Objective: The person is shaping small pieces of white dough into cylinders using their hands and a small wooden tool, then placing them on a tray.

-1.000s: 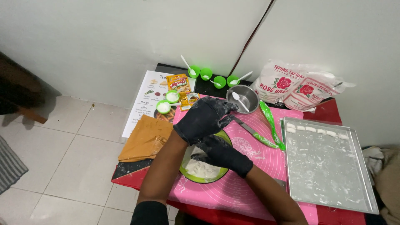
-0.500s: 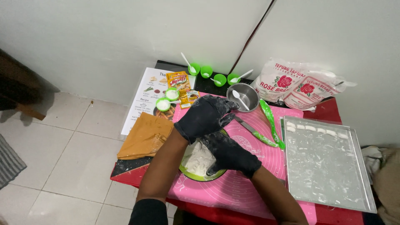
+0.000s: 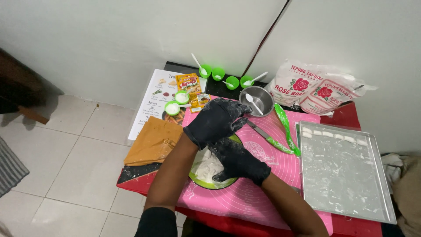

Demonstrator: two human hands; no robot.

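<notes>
The right hand (image 3: 237, 160) wears a black glove dusted with white. Its fingers (image 3: 219, 175) curl around the edge of a lump of white dough (image 3: 206, 166) and grip it. The left hand (image 3: 215, 120), also in a black glove, floats just above the right one. Its fingers (image 3: 239, 112) are spread apart and hold nothing.

The dough sits in a green bowl (image 3: 206, 183). The bowl stands on a pink mat (image 3: 263, 193) on a small red table (image 3: 131, 186).

Just past the left hand is a shiny metal bowl (image 3: 258, 97) with a white spoon (image 3: 253, 103) in it. A knife with a green handle (image 3: 269, 137) lies on the mat beside the hands, and green tongs (image 3: 287, 127) lie next to it.

On the right sits a big metal tray (image 3: 346, 175). A row of small white dough pieces (image 3: 333, 135) lies along its far edge.

At the back are four little green cups (image 3: 232, 82), two of them with white spoons, and two bags of flour (image 3: 313, 90). On the left are two more small green cups with white powder (image 3: 173, 107), an orange packet (image 3: 189, 82), a paper sheet with pictures (image 3: 151, 103) and a brown cloth (image 3: 153, 140).
</notes>
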